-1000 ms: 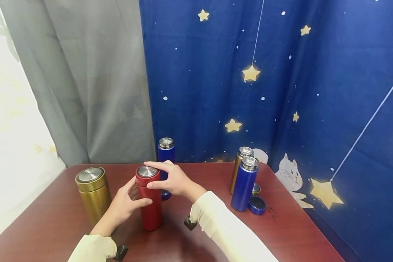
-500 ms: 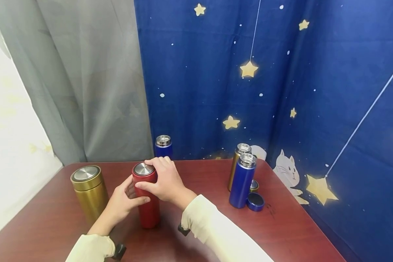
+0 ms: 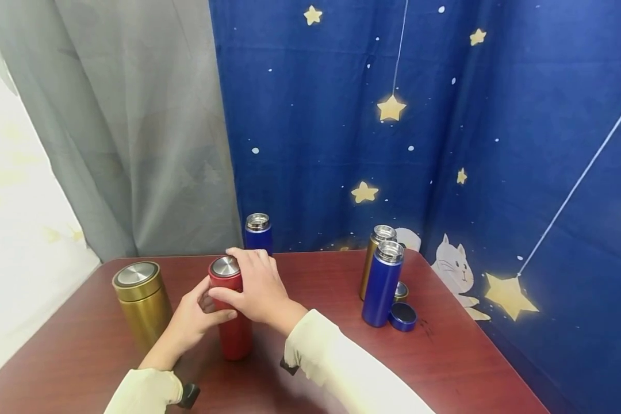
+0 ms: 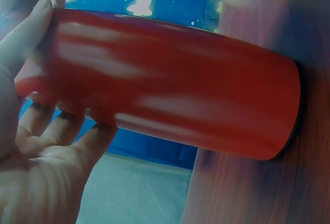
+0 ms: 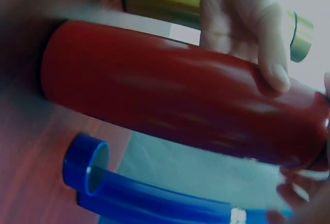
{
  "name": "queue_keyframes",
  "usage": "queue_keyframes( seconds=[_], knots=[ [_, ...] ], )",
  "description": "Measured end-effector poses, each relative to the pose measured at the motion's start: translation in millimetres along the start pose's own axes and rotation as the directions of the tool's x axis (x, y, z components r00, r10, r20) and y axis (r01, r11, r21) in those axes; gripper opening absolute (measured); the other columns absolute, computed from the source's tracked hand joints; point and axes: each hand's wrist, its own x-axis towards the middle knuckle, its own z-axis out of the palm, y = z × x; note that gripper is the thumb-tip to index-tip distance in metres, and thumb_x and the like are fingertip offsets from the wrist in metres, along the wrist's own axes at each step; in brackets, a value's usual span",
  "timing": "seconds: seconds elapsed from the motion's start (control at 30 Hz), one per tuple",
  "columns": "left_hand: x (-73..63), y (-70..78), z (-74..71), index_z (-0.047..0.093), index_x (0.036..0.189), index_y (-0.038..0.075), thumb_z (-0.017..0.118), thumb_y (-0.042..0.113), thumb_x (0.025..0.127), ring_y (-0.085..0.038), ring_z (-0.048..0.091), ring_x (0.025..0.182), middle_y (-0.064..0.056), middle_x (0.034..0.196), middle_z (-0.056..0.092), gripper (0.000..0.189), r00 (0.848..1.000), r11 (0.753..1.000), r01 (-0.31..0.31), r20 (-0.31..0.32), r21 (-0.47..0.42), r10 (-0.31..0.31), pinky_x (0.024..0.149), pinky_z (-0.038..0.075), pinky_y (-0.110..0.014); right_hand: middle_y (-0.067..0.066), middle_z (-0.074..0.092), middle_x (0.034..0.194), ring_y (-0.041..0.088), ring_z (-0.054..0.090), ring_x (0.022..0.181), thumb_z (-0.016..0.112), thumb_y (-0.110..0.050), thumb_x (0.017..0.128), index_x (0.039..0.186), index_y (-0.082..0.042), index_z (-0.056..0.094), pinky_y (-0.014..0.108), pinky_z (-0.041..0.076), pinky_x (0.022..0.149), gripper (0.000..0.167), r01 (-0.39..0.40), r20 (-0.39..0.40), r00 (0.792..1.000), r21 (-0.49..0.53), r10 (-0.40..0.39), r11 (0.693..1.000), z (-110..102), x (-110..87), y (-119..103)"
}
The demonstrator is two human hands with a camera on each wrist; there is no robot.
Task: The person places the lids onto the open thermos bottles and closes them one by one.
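Observation:
A red thermos flask (image 3: 236,339) stands upright on the table, its steel-topped lid (image 3: 225,266) seated on it. My left hand (image 3: 191,319) holds the upper body from the left, thumb in front and fingers behind. In the left wrist view the flask (image 4: 175,84) lies between that hand's thumb and fingers. My right hand (image 3: 259,287) grips the lid from the right, thumb on the near side and fingers over the far rim. Beside the left forearm is a capped gold thermos (image 3: 145,310).
Behind the right hand rises an uncapped blue flask (image 3: 259,233); the right wrist view shows a blue lid (image 5: 85,164) near it. At the right stand another uncapped blue flask (image 3: 383,287) and a gold one (image 3: 371,270), with a blue lid (image 3: 403,317) and gold lid (image 3: 401,290).
My right hand has turned at the red flask's lid, its thumb and knuckles swinging to the left. The left hand keeps its hold, and the head view has shifted slightly.

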Motion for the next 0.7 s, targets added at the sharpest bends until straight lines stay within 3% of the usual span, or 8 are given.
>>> queue_keyframes(
  seconds=[0.07,0.13,0.2,0.27,0.33,0.43,0.57,0.7],
  knots=[
    [1.1,-0.6,0.4,0.038,0.146,0.003,0.078,-0.002,0.079,-0.013,0.065,0.104,-0.012,0.128,0.059,0.078,1.0,1.0,-0.002,0.002,0.003,0.002,0.083,0.054,-0.028,-0.003,0.052,0.136,0.013,0.04,0.122,0.063,-0.047,0.09,0.142,-0.02,0.045,0.032,0.037,0.099,0.061,0.021,0.084,0.996,0.193,-0.038,0.981,-5,0.2,7],
    [1.4,-1.7,0.4,0.037,0.146,0.002,0.077,-0.003,0.079,-0.012,0.064,0.106,-0.014,0.13,0.058,0.079,1.0,1.0,-0.008,0.003,0.004,0.008,0.084,0.053,-0.027,-0.003,0.048,0.143,0.013,0.036,0.129,0.062,-0.036,0.092,0.147,-0.021,0.043,0.033,0.036,0.103,0.06,0.025,0.158,0.983,0.371,-0.089,0.928,-9,1.6,15],
    [1.3,-2.1,-0.2,0.036,0.146,0.002,0.077,-0.002,0.079,-0.012,0.064,0.106,-0.015,0.13,0.058,0.079,1.0,1.0,-0.01,0.002,0.005,0.01,0.084,0.053,-0.027,-0.004,0.047,0.145,0.012,0.036,0.131,0.062,-0.03,0.093,0.146,-0.02,0.045,0.032,0.036,0.104,0.057,0.012,0.208,0.969,0.486,-0.129,0.874,-14,3.7,21],
    [0.4,-3.0,-0.4,0.037,0.146,0.003,0.077,-0.002,0.079,-0.012,0.064,0.107,-0.013,0.129,0.058,0.079,1.0,1.0,-0.007,0.005,0.001,0.007,0.083,0.054,-0.028,-0.005,0.05,0.142,0.009,0.038,0.13,0.064,-0.027,0.092,0.145,-0.02,0.048,0.031,0.037,0.104,0.055,-0.007,0.231,0.963,0.531,-0.136,0.847,-16,4.3,24],
    [-0.3,-2.9,-0.7,0.036,0.147,0.003,0.077,-0.001,0.08,-0.012,0.064,0.107,-0.016,0.129,0.058,0.079,1.0,1.0,-0.002,0.006,0.005,0.002,0.083,0.054,-0.028,-0.005,0.053,0.139,0.008,0.042,0.126,0.067,-0.027,0.091,0.143,-0.021,0.051,0.031,0.039,0.102,0.054,-0.012,0.227,0.966,0.522,-0.126,0.853,-16,3.7,25],
    [-2.0,-2.8,-1.3,0.036,0.147,0.003,0.077,-0.002,0.079,-0.011,0.064,0.106,-0.012,0.129,0.059,0.079,1.0,1.0,-0.001,0.001,0.008,0.001,0.083,0.054,-0.027,-0.007,0.058,0.133,0.007,0.046,0.118,0.071,-0.031,0.088,0.139,-0.023,0.056,0.027,0.042,0.096,0.054,0.019,0.176,0.978,0.449,-0.109,0.893,-14,2.1,22],
    [-3.0,-3.0,-1.6,0.036,0.146,0.002,0.077,-0.003,0.079,-0.012,0.065,0.105,-0.003,0.127,0.061,0.079,1.0,1.0,-0.005,0.0,0.003,0.005,0.082,0.054,-0.027,-0.007,0.063,0.122,0.007,0.048,0.106,0.076,-0.038,0.083,0.133,-0.024,0.061,0.021,0.04,0.089,0.054,0.09,0.059,0.992,0.289,-0.111,0.953,-8,0.7,17],
    [0.0,-4.2,-0.6,0.037,0.146,0.002,0.077,-0.004,0.079,-0.014,0.065,0.104,0.002,0.127,0.061,0.079,1.0,1.0,-0.017,0.005,-0.006,0.017,0.082,0.055,-0.029,-0.005,0.063,0.103,0.009,0.048,0.096,0.081,-0.043,0.077,0.126,-0.024,0.066,0.022,0.038,0.083,0.055,0.099,-0.072,0.993,0.152,-0.089,0.983,-2,-0.3,13]
  ],
)
